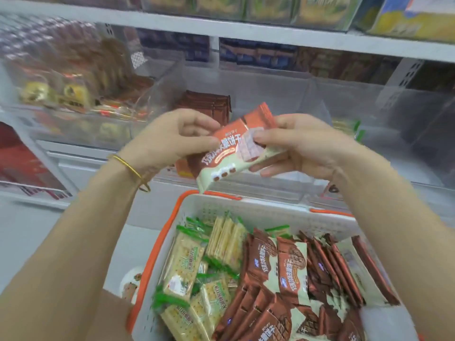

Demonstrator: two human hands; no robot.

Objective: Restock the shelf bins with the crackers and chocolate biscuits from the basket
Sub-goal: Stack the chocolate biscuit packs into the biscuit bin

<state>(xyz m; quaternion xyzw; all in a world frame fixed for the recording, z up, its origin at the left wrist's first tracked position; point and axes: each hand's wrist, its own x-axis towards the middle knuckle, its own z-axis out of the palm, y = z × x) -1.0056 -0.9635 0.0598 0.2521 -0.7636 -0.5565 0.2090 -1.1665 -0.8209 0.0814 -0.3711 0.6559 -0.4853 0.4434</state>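
Observation:
I hold a stack of brown-and-cream chocolate biscuit packs (236,148) in front of the shelf, above the basket. My left hand (172,141) pinches its left end and my right hand (300,146) grips its right end. Below stands the white basket (246,205) with orange handles. Green-edged cracker packs (194,267) fill its left side and several chocolate biscuit packs (290,274) its right. Behind the held stack is a clear shelf bin (317,94) with a few brown packs (206,104) standing at its back.
A clear bin (73,77) of other snacks sits on the shelf to the left. Another clear bin (406,119) lies to the right, with green packs (349,126) at its edge. A white shelf board (246,30) runs overhead with more goods above it.

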